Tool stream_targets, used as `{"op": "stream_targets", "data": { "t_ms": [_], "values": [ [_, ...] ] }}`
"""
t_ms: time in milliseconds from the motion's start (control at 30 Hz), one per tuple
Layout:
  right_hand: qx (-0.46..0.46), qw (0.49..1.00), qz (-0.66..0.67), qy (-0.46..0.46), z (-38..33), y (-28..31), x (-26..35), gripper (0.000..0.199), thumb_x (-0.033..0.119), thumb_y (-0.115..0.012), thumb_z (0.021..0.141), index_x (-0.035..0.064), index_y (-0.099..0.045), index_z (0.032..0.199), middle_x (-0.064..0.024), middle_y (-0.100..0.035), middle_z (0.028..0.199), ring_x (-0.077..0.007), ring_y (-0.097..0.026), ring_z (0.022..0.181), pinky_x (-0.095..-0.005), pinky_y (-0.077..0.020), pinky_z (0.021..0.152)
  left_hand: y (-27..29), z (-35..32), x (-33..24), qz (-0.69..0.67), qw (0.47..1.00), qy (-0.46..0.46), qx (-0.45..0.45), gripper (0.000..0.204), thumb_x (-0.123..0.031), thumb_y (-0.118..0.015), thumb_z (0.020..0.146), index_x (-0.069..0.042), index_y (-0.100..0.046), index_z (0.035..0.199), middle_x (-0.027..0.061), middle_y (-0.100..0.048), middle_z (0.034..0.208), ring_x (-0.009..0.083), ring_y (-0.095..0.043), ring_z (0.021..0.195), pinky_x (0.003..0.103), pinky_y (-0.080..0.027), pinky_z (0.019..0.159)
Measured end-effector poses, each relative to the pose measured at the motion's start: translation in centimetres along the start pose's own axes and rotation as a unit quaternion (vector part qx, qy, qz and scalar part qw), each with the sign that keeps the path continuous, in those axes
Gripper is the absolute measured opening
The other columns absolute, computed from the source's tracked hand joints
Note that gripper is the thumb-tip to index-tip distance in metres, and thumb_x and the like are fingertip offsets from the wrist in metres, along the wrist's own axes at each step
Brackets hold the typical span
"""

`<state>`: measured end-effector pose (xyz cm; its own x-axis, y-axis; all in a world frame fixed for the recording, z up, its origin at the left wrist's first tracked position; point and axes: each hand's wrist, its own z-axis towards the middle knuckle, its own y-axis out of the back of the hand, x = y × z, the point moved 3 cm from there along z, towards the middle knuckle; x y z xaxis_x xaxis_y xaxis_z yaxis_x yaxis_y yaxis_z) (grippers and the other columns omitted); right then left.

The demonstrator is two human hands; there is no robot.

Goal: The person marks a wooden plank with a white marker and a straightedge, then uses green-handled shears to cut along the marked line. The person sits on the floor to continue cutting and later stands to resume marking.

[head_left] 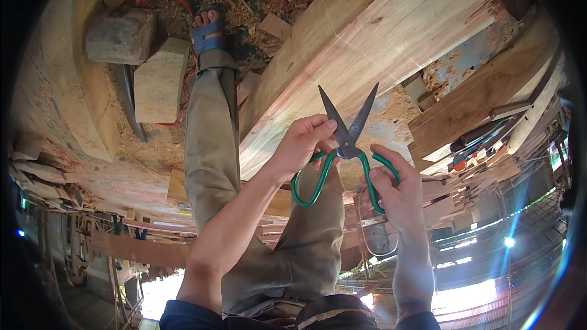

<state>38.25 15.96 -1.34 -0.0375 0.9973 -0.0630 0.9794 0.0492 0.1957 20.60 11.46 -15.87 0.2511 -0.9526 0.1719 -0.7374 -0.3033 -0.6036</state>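
The left hand's (pixel 306 139) fingers pinch the green-handled scissors (pixel 346 146) near the pivot, seemingly for steadiness, by the right knee (pixel 320 211); the right hand's (pixel 398 192) fingers hold one handle loop (pixel 371 192), apparently spreading the blades (pixel 362 117).

Spread scissors (pixel 347 148); left fingers (pixel 325 128) at blade (pixel 331 109), right fingers (pixel 392 157) on handle (pixel 371 198).
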Motion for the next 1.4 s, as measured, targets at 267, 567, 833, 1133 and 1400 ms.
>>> {"op": "stream_targets", "data": {
  "t_ms": [267,567,833,1133,1400],
  "values": [
    [-0.003,1.0,-0.008,0.004,0.4,-0.6,-0.4,0.042,0.002,-0.059,0.101,0.0023,-0.058,0.143,-0.0091,-0.073,0.088,-0.0105,-0.069,0.067,-0.0246,-0.0555,0.06,0.5,0.0,-0.1,0.004,1.0,-0.001,-0.001,0.033,-0.034,-0.057,0.11,-0.001,-0.062,0.115,0.0089,-0.065,0.101,0.0146,-0.074,0.07,0.021,-0.042,0.045],
    [0.0,1.0,-0.012,0.017,0.3,-1.1,-0.5,0.043,0.002,-0.057,0.101,0.0016,-0.056,0.145,-0.0087,-0.073,0.088,-0.0105,-0.069,0.066,-0.0242,-0.0546,0.059,0.9,-0.1,-0.1,0.009,1.0,0.005,0.001,0.031,-0.033,-0.056,0.11,-0.003,-0.063,0.115,0.0096,-0.067,0.105,0.0145,-0.074,0.069,0.02,-0.041,0.046],
    [-0.007,1.0,0.003,0.002,0.2,-1.3,-0.3,0.044,0.001,-0.056,0.101,0.0007,-0.055,0.145,-0.0096,-0.073,0.089,-0.0107,-0.068,0.065,-0.0247,-0.055,0.059,1.0,0.0,-0.1,0.004,1.0,0.01,0.002,0.032,-0.035,-0.058,0.109,-0.004,-0.063,0.113,0.0089,-0.067,0.103,0.0143,-0.074,0.069,0.021,-0.041,0.047],
    [-0.018,1.0,0.009,-0.002,0.2,-1.4,-0.4,0.044,0.001,-0.057,0.101,0.0001,-0.055,0.145,-0.0096,-0.073,0.088,-0.011,-0.068,0.066,-0.0249,-0.0543,0.059,1.0,-0.2,-0.2,0.016,1.0,0.024,-0.001,0.033,-0.036,-0.057,0.109,-0.005,-0.064,0.109,0.0072,-0.069,0.103,0.0144,-0.073,0.07,0.023,-0.043,0.05],
    [-0.03,0.999,-0.019,0.024,-0.1,-2.5,-0.7,0.04,0.007,-0.059,0.103,-0.0011,-0.058,0.142,-0.0095,-0.072,0.092,-0.0123,-0.069,0.072,-0.0268,-0.0563,0.063,0.7,0.1,-0.7,0.05,0.998,0.015,-0.024,0.036,-0.037,-0.051,0.112,-0.006,-0.065,0.1,0.006,-0.072,0.09,0.0125,-0.07,0.066,0.026,-0.045,0.054]
  ]
}}
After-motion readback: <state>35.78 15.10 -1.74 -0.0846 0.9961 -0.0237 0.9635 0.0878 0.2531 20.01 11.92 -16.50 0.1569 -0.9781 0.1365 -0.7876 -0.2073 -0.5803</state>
